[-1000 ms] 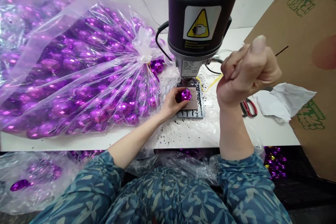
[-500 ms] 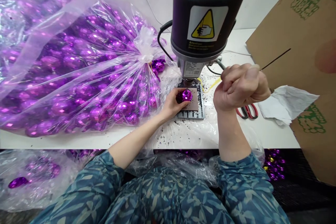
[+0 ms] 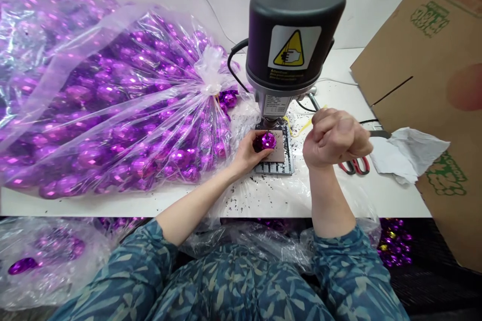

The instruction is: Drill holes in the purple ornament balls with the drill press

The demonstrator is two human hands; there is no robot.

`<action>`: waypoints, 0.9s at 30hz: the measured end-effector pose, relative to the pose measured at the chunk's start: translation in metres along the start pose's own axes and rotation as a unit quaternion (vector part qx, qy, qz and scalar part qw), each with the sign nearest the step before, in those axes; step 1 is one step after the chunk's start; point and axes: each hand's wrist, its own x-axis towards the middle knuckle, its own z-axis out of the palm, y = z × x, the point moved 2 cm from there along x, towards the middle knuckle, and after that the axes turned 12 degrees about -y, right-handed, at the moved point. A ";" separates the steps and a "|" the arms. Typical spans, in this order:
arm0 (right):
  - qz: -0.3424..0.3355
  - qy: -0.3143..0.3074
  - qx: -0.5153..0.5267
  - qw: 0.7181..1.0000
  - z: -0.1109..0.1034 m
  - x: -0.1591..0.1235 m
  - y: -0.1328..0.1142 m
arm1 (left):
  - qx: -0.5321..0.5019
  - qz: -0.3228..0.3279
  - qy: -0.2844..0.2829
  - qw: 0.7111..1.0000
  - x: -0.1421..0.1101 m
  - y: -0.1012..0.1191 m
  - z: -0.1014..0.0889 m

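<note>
Purple and faceted, a small bauble (image 3: 264,141) sits on the square pad of the slotted metal plate (image 3: 274,153) directly under the spindle of the bench drill (image 3: 293,30), near the middle of the bench (image 3: 380,195). The left hand (image 3: 246,153) pinches the bauble between thumb and fingers, pressing it against the pad. The right hand (image 3: 335,138) is closed in a fist around the drill's feed lever (image 3: 376,134), whose dark end sticks out past the knuckles toward the right edge. The drill's grey motor housing, with a yellow warning label, blocks the view of the spindle tip and the bench behind it. Dark swarf (image 3: 259,193) is scattered across the clear plastic sheet around the plate, toward the front edge. Just beyond the right hand lie red-handled scissors (image 3: 354,165) and a crumpled white paper (image 3: 406,153), the paper touching a cardboard box (image 3: 433,85) that leans over the right end of the bench. A large clear plastic bag (image 3: 94,95), knotted at its neck, fills the left half of the bench and is packed with purple baubles. Below the front edge, at the left, another clear bag (image 3: 45,256) holds a few more.
</note>
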 end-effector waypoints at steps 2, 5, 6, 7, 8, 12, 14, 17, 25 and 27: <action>0.046 -0.005 0.000 0.999 0.007 0.017 -0.006 | 0.001 -0.008 0.000 1.000 0.001 0.001 0.001; 0.114 -0.008 0.002 0.994 0.017 0.045 -0.009 | 0.017 -0.021 0.005 1.000 -0.004 0.001 0.002; 0.127 -0.010 0.009 0.992 0.020 0.053 -0.008 | 0.030 -0.023 0.007 0.999 -0.008 0.001 0.002; 0.141 -0.018 0.009 0.990 0.021 0.059 -0.007 | 0.047 -0.024 0.008 0.999 -0.013 0.001 0.000; 0.155 -0.027 0.008 0.988 0.022 0.063 -0.005 | 0.067 -0.021 0.006 0.998 -0.020 0.003 -0.002; 0.180 -0.039 0.006 0.983 0.020 0.065 0.002 | 0.142 0.048 -0.090 0.985 -0.048 0.016 -0.018; 0.174 -0.041 0.011 0.984 0.018 0.063 0.003 | 0.164 0.081 -0.154 0.971 -0.049 0.023 -0.031; 0.161 -0.040 0.011 0.986 0.019 0.062 0.002 | 0.225 0.034 -0.127 0.965 -0.011 0.027 -0.058; 0.165 -0.016 0.029 0.986 0.021 0.062 0.001 | 0.443 -0.250 0.031 0.860 0.142 0.000 -0.098; 0.164 -0.019 0.020 0.986 0.021 0.061 0.001 | 0.438 -0.244 0.032 0.865 0.149 -0.008 -0.097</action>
